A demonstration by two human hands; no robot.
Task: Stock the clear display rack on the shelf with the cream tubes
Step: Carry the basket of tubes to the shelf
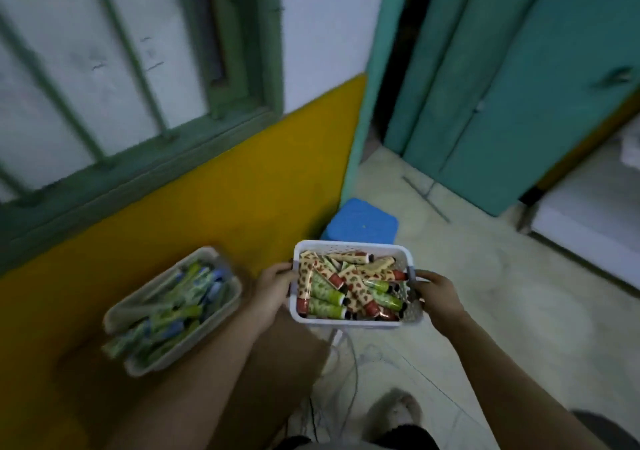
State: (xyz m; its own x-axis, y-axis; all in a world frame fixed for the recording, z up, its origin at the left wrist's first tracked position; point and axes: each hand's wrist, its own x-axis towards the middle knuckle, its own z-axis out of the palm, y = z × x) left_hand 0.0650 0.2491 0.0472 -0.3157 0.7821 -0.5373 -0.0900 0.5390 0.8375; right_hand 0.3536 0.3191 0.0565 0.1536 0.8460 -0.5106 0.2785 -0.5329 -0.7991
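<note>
Gripping white basket (pixel 351 322) ends, left hand (pixel 275 285), right hand (pixel 437 295), fingers curled on rim, cream tubes (pixel 349 288) lying jumbled, axes mixed

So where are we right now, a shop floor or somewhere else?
Probably a back room or living quarters, not a shop floor. There's a barred window over a yellow-painted wall, teal doors and a bare floor. No shelf or display rack shows; both hands just hold a basket of tubes.

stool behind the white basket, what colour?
Blue stool, clearest in the head view, just past the white basket.
</note>
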